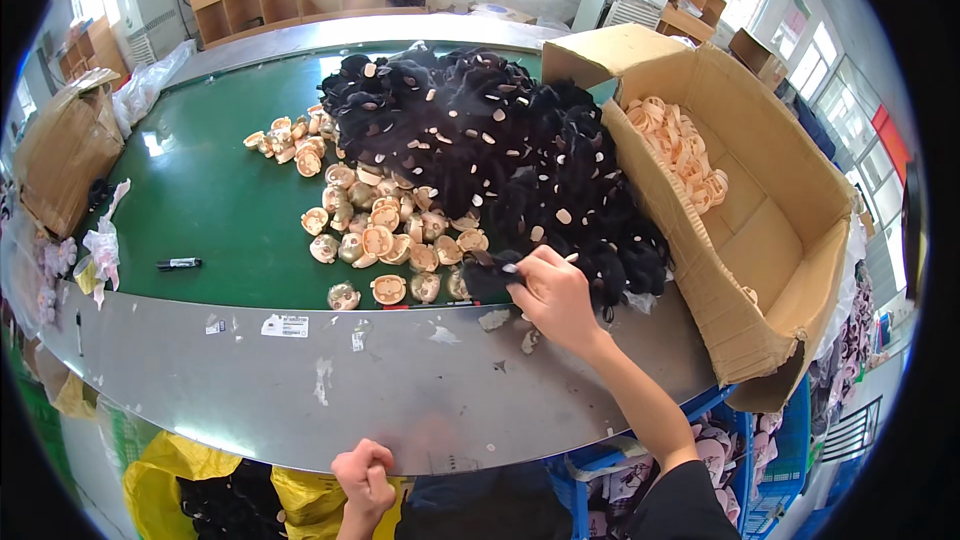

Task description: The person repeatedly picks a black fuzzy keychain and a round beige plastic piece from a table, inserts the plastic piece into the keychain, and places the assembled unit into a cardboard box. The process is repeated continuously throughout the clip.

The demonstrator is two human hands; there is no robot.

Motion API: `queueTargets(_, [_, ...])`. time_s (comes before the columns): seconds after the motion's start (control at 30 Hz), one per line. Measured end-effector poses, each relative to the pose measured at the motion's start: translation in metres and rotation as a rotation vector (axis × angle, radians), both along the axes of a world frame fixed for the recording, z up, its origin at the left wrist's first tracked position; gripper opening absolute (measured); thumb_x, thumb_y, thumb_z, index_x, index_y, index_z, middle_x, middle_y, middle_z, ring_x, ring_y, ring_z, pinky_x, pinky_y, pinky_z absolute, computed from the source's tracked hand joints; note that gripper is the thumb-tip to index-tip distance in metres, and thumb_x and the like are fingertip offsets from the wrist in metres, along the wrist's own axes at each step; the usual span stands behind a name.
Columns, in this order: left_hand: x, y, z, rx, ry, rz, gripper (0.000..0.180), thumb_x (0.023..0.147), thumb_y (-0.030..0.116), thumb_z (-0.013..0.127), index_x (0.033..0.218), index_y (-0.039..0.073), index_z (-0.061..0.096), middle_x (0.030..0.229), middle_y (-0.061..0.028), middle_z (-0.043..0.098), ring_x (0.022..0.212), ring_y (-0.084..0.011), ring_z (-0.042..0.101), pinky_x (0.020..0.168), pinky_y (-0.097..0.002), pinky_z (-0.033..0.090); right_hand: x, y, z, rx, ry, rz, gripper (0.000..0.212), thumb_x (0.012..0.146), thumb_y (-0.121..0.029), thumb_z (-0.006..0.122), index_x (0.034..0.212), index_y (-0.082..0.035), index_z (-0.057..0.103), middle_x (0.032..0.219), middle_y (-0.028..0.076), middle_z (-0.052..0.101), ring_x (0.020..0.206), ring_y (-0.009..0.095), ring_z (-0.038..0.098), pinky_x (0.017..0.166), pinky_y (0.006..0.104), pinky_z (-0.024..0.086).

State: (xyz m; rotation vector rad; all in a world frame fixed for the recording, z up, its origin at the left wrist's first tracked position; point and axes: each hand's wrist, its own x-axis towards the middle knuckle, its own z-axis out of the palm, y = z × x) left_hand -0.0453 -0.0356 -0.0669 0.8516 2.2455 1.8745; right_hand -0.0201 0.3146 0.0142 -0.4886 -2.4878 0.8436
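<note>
My right hand (pixel 555 295) is closed in a pinch on a black fluffy piece (pixel 487 278) at the front edge of a big heap of black fluffy pieces (pixel 480 140). Small pale and dark oval patches dot that heap. Down at the metal front edge of the table, my left hand (pixel 363 475) is curled into a fist; its inside is hidden. Left of the heap lie many small hollow head-shaped shells (pixel 378 240), peach inside and gold-coloured outside. A few of them stand in a row along the near edge of the green surface.
An open cardboard box (pixel 735 340) with peach-coloured loops (pixel 675 145) stands at the right. A black marker (pixel 179 263) lies on the green surface (pixel 230 220). Below the table are a yellow bag (pixel 160 470) of black pieces and blue crates (pixel 790 450) with pink items.
</note>
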Motion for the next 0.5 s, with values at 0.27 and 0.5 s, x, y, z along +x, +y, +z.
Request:
queueTargets(0.27, [0.016, 0.054, 0.098, 0.274, -0.561, -0.115, 0.038, 0.078, 0.008, 0.085, 0.106, 0.0, 0.061, 0.08, 0.001, 0.064, 0.059, 0.001, 0.046, 0.053, -0.0167, 0.036, 0.072, -0.097, 0.04, -1.094, 0.071, 0.368, 0.016, 0.093, 0.003, 0.066, 0.109, 0.003, 0.065, 0.095, 0.001, 0.066, 0.085, 0.007, 0.062, 0.073, 0.0244, 0.053])
queueTargets(0.5, [0.017, 0.063, 0.076, 0.038, -0.281, -0.173, 0.023, 0.076, 0.002, 0.082, 0.09, 0.0, 0.065, 0.073, -0.0007, 0.062, 0.064, -0.0069, 0.053, 0.059, -0.0243, 0.046, 0.101, -0.144, 0.006, -0.972, 0.061, 0.26, 0.011, 0.097, -0.006, 0.066, 0.101, 0.004, 0.066, 0.082, 0.001, 0.058, 0.074, 0.004, 0.049, 0.062, 0.0225, 0.043])
